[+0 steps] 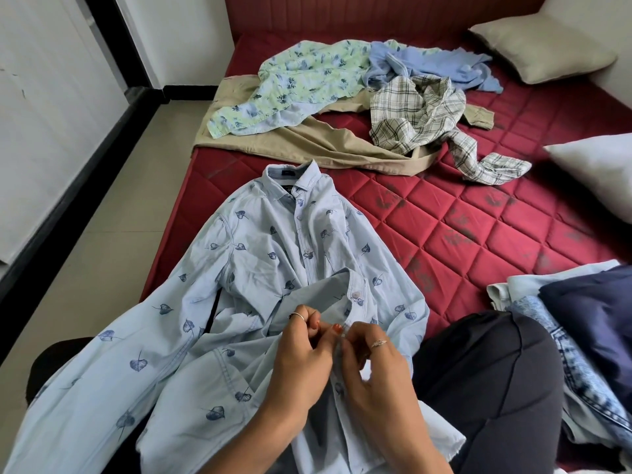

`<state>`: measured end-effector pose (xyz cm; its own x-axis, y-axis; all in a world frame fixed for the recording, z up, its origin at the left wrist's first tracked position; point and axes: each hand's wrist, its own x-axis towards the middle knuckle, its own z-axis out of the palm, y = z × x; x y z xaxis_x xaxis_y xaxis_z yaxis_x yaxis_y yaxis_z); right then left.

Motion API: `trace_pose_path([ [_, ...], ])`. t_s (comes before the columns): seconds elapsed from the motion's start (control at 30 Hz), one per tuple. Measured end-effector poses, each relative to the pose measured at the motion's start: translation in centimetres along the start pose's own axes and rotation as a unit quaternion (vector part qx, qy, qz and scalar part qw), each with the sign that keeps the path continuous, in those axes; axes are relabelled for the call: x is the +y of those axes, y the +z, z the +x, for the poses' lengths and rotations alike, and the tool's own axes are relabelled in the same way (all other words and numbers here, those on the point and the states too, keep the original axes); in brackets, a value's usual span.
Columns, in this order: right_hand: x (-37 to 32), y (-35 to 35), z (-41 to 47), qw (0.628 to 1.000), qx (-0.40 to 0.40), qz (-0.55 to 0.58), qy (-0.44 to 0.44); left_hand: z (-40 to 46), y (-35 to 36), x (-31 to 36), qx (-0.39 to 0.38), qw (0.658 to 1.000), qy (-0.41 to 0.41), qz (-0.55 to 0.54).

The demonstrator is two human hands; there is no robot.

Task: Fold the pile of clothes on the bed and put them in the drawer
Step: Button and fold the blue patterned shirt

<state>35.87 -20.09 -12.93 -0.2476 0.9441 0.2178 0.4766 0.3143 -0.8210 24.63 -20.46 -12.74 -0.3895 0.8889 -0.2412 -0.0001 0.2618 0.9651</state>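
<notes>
Two hands met over the shirt (pixel 273 268) when I looked. It was pale blue with dark leaf prints, and it lay on the near left part of the red mattress (pixel 478 217). Its long axis ran away from me, collar at the far end and hem toward my lap, and one sleeve trailed off the near left edge. The upper buttons looked fastened; lower down the placket was open and folded back.

My left hand (pixel 304 350) came in from below, fingers curled, thumb and forefinger pinching the placket edge. My right hand (pixel 372 357) sat just beside it, fingers bent and clamped on the opposite edge of the same placket, thumbs almost touching. I could not tell whether a button sat between them.

Further up the bed lay the pile (pixel 359 97): a floral shirt, a blue one, a checked one and tan trousers. Denim (pixel 561 336) lay by my right knee. Pillows (pixel 540 46) sat at the far right.
</notes>
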Motion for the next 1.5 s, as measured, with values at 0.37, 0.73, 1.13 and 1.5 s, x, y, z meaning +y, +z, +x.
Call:
trace_pose_path([
  [0.37, -0.2, -1.6, 1.3, 0.813, -0.116, 0.459, 0.340, -0.7, -0.8, 0.0, -0.055, 0.995, 0.066, 0.046],
  [0.73, 0.5, -3.2, 4.7, 0.918, -0.198, 0.217, 0.267, 0.8, -6.5, -0.5, -0.363, 0.920, -0.111, 0.099],
  [1.13, 0.4, -3.6, 13.8, 0.953, -0.255, 0.028, 0.163, 7.8, -11.3, 5.0, -0.302, 0.931, -0.120, 0.170],
  [1.5, 6.0, -2.0, 23.9, 0.944, -0.185, -0.122, 0.244, 22.4, -17.3, 2.9, 0.029, 0.962, -0.072, 0.261],
])
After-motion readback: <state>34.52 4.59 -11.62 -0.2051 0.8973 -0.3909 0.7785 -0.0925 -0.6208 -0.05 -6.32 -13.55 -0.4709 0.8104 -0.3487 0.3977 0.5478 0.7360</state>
